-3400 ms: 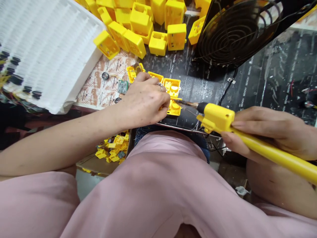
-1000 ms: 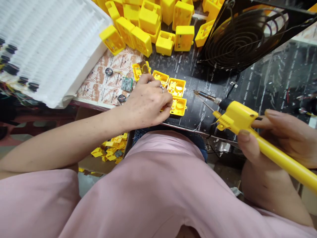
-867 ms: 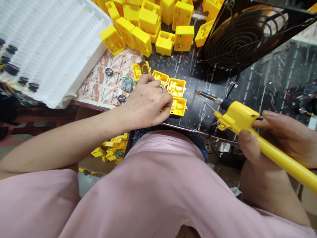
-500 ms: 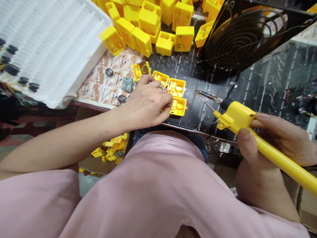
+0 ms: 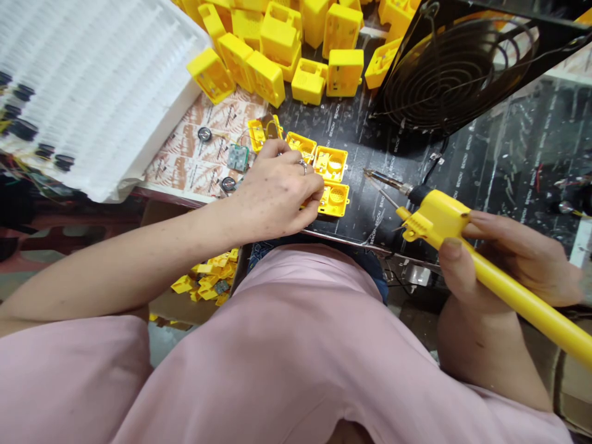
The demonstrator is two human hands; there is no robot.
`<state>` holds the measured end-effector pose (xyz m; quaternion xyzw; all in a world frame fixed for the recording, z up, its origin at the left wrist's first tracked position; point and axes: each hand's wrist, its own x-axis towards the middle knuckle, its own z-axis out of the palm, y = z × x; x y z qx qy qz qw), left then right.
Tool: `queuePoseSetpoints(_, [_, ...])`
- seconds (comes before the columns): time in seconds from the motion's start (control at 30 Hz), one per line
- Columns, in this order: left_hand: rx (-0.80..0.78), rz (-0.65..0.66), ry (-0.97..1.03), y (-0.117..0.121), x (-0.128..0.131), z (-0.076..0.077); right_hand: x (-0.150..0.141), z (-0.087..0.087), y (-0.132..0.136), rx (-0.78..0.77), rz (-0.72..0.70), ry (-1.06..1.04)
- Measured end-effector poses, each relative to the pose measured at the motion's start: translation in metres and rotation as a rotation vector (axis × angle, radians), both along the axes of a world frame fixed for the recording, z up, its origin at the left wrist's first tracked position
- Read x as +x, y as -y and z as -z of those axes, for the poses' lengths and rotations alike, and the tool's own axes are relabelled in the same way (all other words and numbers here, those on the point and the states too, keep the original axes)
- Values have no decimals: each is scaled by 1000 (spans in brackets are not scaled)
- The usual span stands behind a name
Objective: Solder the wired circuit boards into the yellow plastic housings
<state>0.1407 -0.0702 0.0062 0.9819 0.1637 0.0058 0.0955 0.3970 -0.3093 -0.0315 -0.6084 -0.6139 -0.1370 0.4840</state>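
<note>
My left hand (image 5: 275, 194) rests on the black mat (image 5: 365, 154), fingers curled and pinching the edge of a small open yellow plastic case (image 5: 333, 199). Two more open yellow case halves (image 5: 329, 163) lie just behind it. My right hand (image 5: 504, 259) grips the long handle of a yellow soldering iron (image 5: 439, 223). Its metal tip (image 5: 377, 177) hovers above the mat, a short way right of the yellow cases and not touching them.
A heap of closed yellow housings (image 5: 277, 46) lies at the back. A white ribbed tray (image 5: 87, 86) sits at left, a black fan grille (image 5: 453, 61) at back right. Small circuit boards and round parts (image 5: 237, 157) lie on patterned paper. Yellow scraps (image 5: 208, 280) fill a box below the bench.
Since 3.4 s ago the soldering tip has drawn back to the right, away from the case under my left hand. Over the last second the iron only drifted slightly left; my left hand stayed put.
</note>
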Motion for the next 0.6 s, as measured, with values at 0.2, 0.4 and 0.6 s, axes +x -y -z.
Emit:
queuePoseSetpoints(0.2, [4,37,32,-23,-9,-20,-7,7,7,-3,148,-79])
queuePoseSetpoints(0.4, [-2,255,-210,-26,16,-37,1,16,5,177,257,-83])
queuePoseSetpoints(0.6, [23,111,-366,-30,10,-32,14,29,1,266,281,-47])
